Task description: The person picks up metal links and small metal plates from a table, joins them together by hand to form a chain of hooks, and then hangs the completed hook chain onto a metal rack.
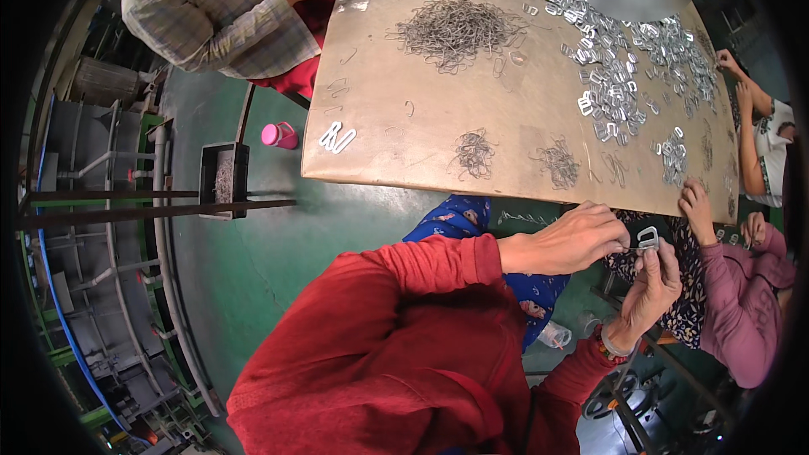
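Buckle (648, 237): worktop (379, 156) just beyond it; long axis runs that way from right grip (650, 285).
Right grip: nearer; thumb and fingers closed on buckle's lower end, wrist raised.
Left grip (569, 240): left of buckle, palm down, fingertips pinching thin wire (634, 248).
Wire pile (559, 165): beyond buckle, leftward.

We are finding an open lane across the brown surface (379, 93), running between the large wire pile (459, 29) and two smaller ones: the left small pile (474, 154) and the right small pile (558, 164). Between those two, a narrow gap is leading toward the near edge. Farther right, the buckle heap (611, 76) is obstructing passage. A co-worker's hand (696, 205) is occupying the edge nearby. A buckle (647, 238) is standing between the left hand (575, 238) and right hand (650, 291).
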The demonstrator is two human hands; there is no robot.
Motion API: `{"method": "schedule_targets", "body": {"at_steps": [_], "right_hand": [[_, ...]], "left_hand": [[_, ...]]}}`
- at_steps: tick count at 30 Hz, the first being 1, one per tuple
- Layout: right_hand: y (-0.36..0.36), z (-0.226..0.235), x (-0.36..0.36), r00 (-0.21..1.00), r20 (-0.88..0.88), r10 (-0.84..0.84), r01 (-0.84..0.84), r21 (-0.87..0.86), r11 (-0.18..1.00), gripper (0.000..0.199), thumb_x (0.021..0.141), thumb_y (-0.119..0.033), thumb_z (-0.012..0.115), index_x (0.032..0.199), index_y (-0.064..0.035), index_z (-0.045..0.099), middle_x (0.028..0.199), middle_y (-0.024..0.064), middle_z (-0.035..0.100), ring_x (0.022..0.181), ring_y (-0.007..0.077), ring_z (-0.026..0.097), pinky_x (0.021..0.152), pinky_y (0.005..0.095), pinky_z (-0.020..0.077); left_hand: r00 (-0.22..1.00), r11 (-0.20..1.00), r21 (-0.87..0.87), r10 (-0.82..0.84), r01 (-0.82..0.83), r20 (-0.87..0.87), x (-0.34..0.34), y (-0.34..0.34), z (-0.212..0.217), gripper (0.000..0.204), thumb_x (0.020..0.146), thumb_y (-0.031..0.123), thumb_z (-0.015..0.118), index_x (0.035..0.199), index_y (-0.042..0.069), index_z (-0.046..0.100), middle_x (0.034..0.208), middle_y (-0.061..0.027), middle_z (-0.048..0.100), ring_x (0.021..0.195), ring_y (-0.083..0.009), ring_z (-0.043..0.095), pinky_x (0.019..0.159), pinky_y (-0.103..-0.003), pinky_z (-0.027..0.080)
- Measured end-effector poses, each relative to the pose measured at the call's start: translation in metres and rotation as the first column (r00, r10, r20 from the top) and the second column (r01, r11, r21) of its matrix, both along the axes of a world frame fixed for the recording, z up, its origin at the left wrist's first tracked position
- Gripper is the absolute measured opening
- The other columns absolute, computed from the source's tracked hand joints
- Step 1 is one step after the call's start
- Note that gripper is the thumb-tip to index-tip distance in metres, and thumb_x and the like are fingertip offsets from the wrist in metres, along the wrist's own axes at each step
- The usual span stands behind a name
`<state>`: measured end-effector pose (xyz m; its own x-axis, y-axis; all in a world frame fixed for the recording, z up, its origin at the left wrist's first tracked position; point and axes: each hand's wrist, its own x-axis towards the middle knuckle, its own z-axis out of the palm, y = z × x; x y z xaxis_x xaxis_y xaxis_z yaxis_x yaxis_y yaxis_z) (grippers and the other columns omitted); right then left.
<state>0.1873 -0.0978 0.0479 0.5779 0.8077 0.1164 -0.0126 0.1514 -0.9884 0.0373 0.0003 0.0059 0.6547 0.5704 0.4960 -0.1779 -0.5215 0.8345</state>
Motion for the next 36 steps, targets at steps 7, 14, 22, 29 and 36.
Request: {"method": "schedule_targets", "body": {"at_steps": [7, 14, 22, 29, 36], "right_hand": [[-0.002, 0.003, -0.028, 0.997, -0.072, -0.007, 0.011, 0.054, 0.998, 0.015, 0.076, 0.011, 0.06, 0.091, 0.0074, 0.063, 0.092, 0.0157, 0.06, 0.067, 0.0151, 0.056, 0.061, 0.0233, 0.0455], [0.003, 0.019, -0.028, 0.999, -0.038, -0.009, 0.008, -0.022, 1.0, 0.01, 0.078, 0.006, 0.063, 0.088, 0.006, 0.067, 0.083, 0.0098, 0.065, 0.068, 0.0112, 0.06, 0.061, 0.0218, 0.0489], [0.007, 0.006, -0.018, 0.981, -0.17, 0.096, -0.087, 0.058, 0.995, 0.014, 0.084, 0.002, 0.062, 0.097, 0.0058, 0.065, 0.083, 0.0043, 0.066, 0.072, 0.0054, 0.059, 0.063, 0.0184, 0.0479], [-0.007, 0.008, -0.016, 0.998, -0.054, -0.041, 0.045, 0.076, 0.996, 0.014, 0.081, -0.002, 0.067, 0.094, 0.0041, 0.066, 0.081, 0.0062, 0.067, 0.072, 0.0067, 0.061, 0.062, 0.0208, 0.0503], [0.01, 0.022, -0.024, 0.965, 0.141, -0.223, 0.184, 0.248, 0.951, 0.013, 0.073, 0.001, 0.065, 0.086, 0.0038, 0.066, 0.071, 0.0086, 0.066, 0.063, 0.008, 0.06, 0.057, 0.0242, 0.0485]], "left_hand": [[0.885, 0.9, 0.342, 0.373, -0.272, -0.278, -0.063, 0.131, -0.032, 0.016, 0.079, 0.011, 0.063, 0.094, 0.008, 0.066, 0.092, -0.0095, 0.065, 0.088, -0.0283, 0.06, 0.08, -0.037, 0.048], [0.695, 0.623, 0.772, 0.502, 0.122, -0.515, -0.103, 0.219, -0.058, 0.007, 0.072, 0.01, 0.057, 0.076, 0.007, 0.063, 0.087, -0.0099, 0.052, 0.09, -0.0279, 0.051, 0.076, -0.038, 0.046], [0.751, 0.85, 0.518, 0.404, -0.097, -0.523, -0.088, 0.182, -0.036, 0.005, 0.086, 0.004, 0.052, 0.091, 0.003, 0.052, 0.088, -0.0173, 0.056, 0.08, -0.0354, 0.055, 0.067, -0.041, 0.044], [0.99, 0.934, -0.339, -0.136, 0.116, -0.037, -0.009, 0.048, 0.082, 0.008, 0.095, 0.005, 0.042, 0.095, -0.002, 0.047, 0.087, -0.0108, 0.054, 0.076, -0.0165, 0.058, 0.071, -0.028, 0.05], [0.97, 0.964, 0.211, -0.118, 0.163, -0.213, 0.02, 0.027, 0.092, 0.017, 0.095, 0.01, 0.045, 0.106, -0.003, 0.049, 0.115, -0.0145, 0.049, 0.105, -0.0208, 0.048, 0.091, -0.033, 0.039]]}}
